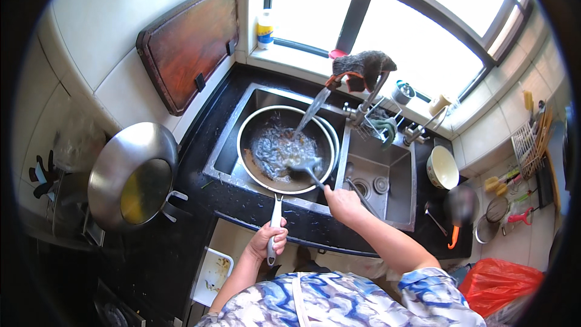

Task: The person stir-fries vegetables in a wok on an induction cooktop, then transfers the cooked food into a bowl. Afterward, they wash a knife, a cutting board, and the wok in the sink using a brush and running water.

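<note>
My left hand [268, 239] is closed around the grey handle of a frying pan [290, 188], which is over the left sink basin [227, 152]. Water from the faucet [333, 83] pours into the pan, where bubbly water and brownish bits show. In my right hand [343, 204] is the handle of a metal spatula or ladle [309, 165]; its head is at the water on the pan's right side. Part of another round rim shows behind the pan's right edge. A dark cloth [363, 66] hangs over the faucet.
Left of the sink stands a steel wok [102, 181] with yellowish liquid. The right basin [399, 181] holds long utensils. A cream bowl [442, 168], a spoon [435, 218] and an orange-handled utensil [454, 237] lie farther right. A cutting board [190, 45] leans on the wall.
</note>
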The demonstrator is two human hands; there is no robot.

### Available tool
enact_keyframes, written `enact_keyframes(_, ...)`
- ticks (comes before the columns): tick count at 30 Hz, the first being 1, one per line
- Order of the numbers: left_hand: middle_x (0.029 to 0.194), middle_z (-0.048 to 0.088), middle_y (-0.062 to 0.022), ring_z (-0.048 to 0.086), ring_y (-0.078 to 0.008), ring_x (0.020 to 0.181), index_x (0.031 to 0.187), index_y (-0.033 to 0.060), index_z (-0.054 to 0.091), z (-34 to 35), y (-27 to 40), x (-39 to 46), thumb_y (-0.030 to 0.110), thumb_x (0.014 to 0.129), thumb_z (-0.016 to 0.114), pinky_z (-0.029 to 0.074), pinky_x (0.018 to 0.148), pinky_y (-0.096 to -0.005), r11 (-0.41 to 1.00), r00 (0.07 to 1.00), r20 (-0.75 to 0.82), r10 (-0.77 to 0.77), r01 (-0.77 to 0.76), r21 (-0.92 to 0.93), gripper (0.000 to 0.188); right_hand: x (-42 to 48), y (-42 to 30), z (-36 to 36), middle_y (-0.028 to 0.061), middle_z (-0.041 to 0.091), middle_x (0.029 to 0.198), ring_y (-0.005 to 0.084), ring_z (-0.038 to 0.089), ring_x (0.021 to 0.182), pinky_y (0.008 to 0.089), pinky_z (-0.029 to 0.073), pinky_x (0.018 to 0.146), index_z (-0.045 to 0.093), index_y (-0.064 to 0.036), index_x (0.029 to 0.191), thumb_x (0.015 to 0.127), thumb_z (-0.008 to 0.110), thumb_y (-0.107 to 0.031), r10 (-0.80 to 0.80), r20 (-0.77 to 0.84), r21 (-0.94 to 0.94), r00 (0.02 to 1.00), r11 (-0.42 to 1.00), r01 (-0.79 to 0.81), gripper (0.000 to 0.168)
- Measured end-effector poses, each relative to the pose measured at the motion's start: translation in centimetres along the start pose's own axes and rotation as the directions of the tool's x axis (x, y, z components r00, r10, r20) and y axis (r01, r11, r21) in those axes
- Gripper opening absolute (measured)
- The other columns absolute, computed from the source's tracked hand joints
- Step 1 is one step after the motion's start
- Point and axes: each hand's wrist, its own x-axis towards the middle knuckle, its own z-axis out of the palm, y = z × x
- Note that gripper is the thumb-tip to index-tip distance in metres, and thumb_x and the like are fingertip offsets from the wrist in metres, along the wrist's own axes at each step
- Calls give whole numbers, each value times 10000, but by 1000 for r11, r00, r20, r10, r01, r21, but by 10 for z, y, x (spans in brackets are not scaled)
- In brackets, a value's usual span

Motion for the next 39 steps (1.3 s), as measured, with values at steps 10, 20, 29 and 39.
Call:
enact_keyframes(10,645,434,1,493,-120,458,1115,93,463,0,12,-1,67,979,547,508,427,-320,999,999,-10,-49,48,-18,162,112,-47,15,212,737,918,353,738,868,473,584,739,516,7,1308,936,510,-99,38,-189,150,981,989,-9,386)
enact_keyframes(20,647,437,-3,505,-123,458,1105,89,453,1,12,1,61,975,552,517,428,-324,999,998,-38,-49,48,-5,166,48,-34,-22,209,694,796,415,697,782,529,541,670,598,-65,1167,953,523,-155,-280,-95,252,955,921,296,243)
enact_keyframes(29,648,441,2,502,-119,457,1110,90,466,-2,10,0,72,969,565,514,429,-317,1000,999,-31,-30,29,-10,173,-4,12,-42,165,705,783,349,724,762,471,557,627,567,-37,1220,916,556,-95,-221,133,-72,966,970,232,310)
enact_keyframes(39,632,439,3,486,-115,431,1094,84,455,2,16,0,69,966,551,498,402,-303,999,998,-42,-50,50,1,162,70,16,10,197,706,829,382,706,801,511,541,671,522,-127,1376,968,522,-170,54,-170,91,984,995,-39,410)
